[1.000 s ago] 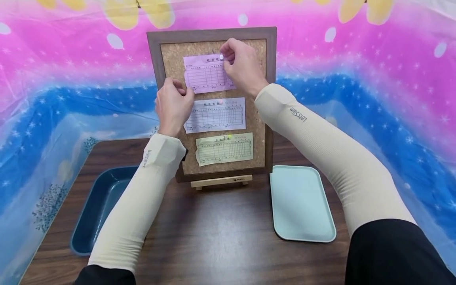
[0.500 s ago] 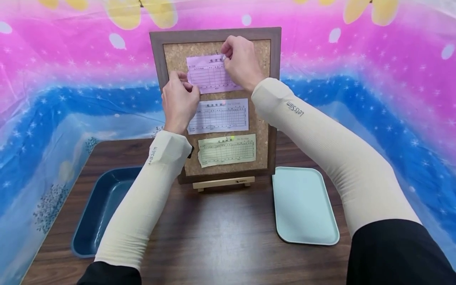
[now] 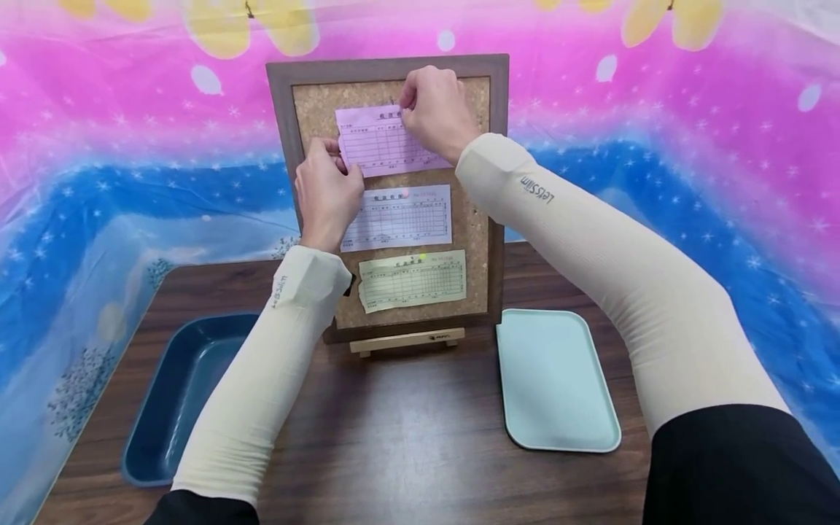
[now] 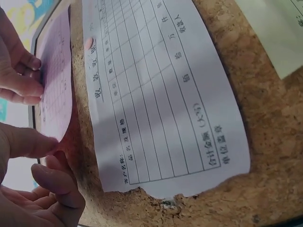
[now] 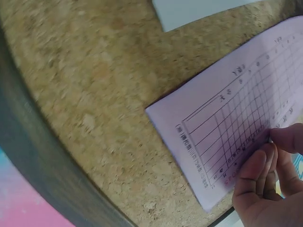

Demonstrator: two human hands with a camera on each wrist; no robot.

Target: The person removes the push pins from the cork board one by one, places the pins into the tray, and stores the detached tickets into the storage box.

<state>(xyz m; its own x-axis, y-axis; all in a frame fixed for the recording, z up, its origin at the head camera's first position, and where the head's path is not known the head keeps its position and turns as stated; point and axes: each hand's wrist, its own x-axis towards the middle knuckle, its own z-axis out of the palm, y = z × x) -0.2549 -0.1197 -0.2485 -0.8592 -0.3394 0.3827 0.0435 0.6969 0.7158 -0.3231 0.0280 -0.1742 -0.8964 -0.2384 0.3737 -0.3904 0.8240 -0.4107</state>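
A pink receipt slip [image 3: 374,142] lies against the upper part of a framed corkboard [image 3: 472,233]. My left hand [image 3: 326,193] pinches the slip's left edge between thumb and finger, as the left wrist view shows. At the slip's top edge, my right hand [image 3: 438,109] pinches a push pin [image 5: 270,139], mostly hidden by the fingertips. Below hangs a white receipt [image 3: 400,219] with a pink pin near its top, its left edge overlapped by my left hand in the head view. Lowest is a pale green receipt [image 3: 413,281] with a yellow pin.
A small wooden easel [image 3: 407,339] holds the corkboard upright on a dark wood table [image 3: 394,437]. To the left stands a deep blue tray [image 3: 160,364], partly behind my left sleeve. A flat pale-green tray [image 3: 558,379] lies on the right. Patterned cloth surrounds the table.
My right fingers have closed in over the white pin, which now is hidden in the head view. The left hand has shifted slightly right, closer onto the pink slip's edge.
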